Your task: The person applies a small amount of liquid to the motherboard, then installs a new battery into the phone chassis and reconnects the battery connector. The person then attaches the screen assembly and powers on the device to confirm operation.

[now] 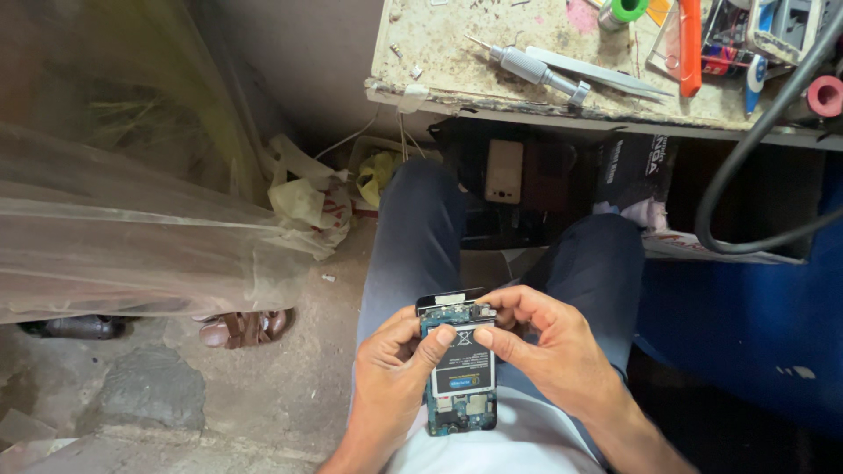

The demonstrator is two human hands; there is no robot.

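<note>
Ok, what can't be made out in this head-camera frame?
- Opened phone: its left edge and upper right corner are covered by the left hand and right hand.
- Its small circuit parts are too small to identify.
- Workbench: cut off by the top edge, so the tools at the upper right show only in part.
- Sandal: partly under the plastic sheet.

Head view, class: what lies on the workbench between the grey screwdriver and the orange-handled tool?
In the head view, a pair of metal tweezers lies between the grey screwdriver and the orange-handled tool, on the scuffed workbench.
</note>
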